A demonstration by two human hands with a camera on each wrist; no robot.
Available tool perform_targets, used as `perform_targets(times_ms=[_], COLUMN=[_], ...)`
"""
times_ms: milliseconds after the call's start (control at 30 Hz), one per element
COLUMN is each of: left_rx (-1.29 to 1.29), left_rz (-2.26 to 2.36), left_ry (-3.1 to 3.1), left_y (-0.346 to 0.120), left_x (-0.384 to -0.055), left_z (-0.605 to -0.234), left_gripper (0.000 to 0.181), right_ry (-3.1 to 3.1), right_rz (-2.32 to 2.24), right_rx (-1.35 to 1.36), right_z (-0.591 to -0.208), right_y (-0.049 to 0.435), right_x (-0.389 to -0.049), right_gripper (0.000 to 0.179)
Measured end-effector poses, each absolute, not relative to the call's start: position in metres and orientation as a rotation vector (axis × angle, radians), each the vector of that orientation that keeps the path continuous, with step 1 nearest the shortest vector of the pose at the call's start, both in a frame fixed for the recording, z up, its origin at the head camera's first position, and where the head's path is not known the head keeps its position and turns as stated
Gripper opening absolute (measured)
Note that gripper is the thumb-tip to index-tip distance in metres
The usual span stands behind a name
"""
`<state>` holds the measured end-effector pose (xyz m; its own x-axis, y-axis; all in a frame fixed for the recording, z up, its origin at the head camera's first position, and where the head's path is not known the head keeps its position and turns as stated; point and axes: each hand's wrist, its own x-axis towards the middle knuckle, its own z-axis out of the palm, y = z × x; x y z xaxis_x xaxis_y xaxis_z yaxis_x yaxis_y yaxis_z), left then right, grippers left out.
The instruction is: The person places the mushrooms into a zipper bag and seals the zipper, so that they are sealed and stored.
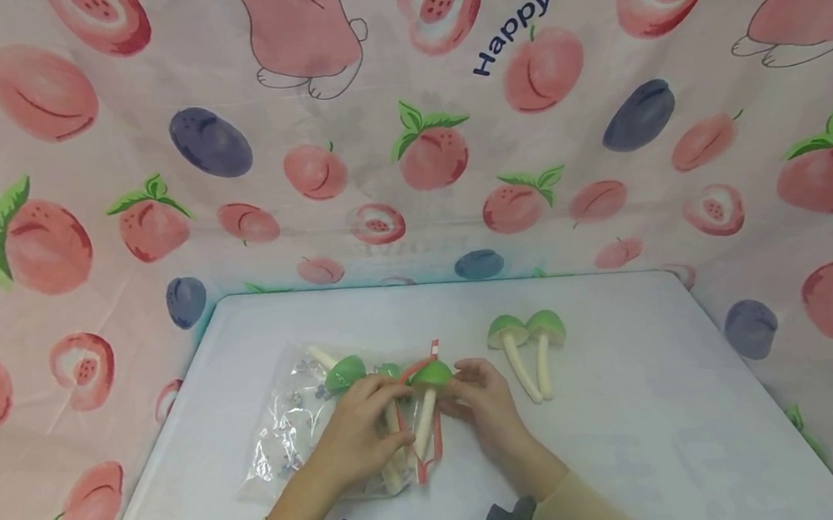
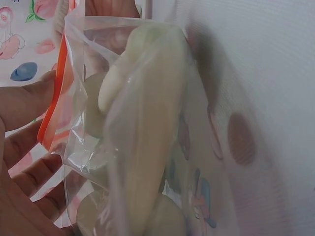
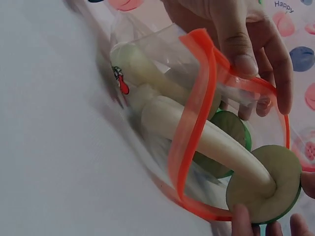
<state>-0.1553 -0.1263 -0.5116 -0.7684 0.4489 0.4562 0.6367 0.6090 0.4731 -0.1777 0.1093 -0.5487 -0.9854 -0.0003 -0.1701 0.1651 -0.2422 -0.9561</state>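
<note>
A clear plastic zip bag (image 1: 272,445) with an orange-red zip strip (image 3: 191,142) lies on the table, its mouth facing right. My left hand (image 1: 357,429) pinches the bag's rim, holding the mouth apart. At that mouth my right hand (image 1: 486,404) grips a toy mushroom by its green cap (image 1: 433,374). The mushroom's pale stem (image 3: 211,142) points into the bag, while the cap stays outside. Several more green-capped mushrooms (image 1: 345,373) show through the plastic. In the left wrist view, a pale stem (image 2: 152,113) is blurred behind the film.
Two green-capped mushrooms (image 1: 506,332) lie side by side on the white table (image 1: 643,422), right of my hands. Black wrist devices (image 1: 511,519) sit at both cuffs. A fruit-patterned cloth (image 1: 411,202) hangs behind and along the table's sides.
</note>
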Motion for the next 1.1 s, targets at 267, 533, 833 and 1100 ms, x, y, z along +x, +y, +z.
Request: perform_targets(times_ms=[267,533,833,1100], left_rx=[-0.873,-0.881,-0.893,-0.874], left_rz=[-0.911,-0.892,-0.865,-0.881], left_ry=[-2.558,-2.538,-2.515,-2.535], left_y=[-0.126,-0.125,-0.125,-0.124], left_x=[-0.155,-0.155,-0.156,-0.155], left_z=[-0.512,-0.512,-0.512,-0.509], left_gripper=[0.064,0.066,0.066,0.065], right_ry=[1.791,1.777,1.851,1.917], right_rz=[-2.395,-2.434,-2.386,-2.325], right_rx=[0.244,0.286,0.256,0.201], right_z=[-0.543,-0.545,-0.547,-0.547], right_y=[0.107,0.101,0.099,0.1], right_x=[-0.177,-0.178,-0.179,-0.178], right_gripper=[0.046,0.043,0.035,0.031])
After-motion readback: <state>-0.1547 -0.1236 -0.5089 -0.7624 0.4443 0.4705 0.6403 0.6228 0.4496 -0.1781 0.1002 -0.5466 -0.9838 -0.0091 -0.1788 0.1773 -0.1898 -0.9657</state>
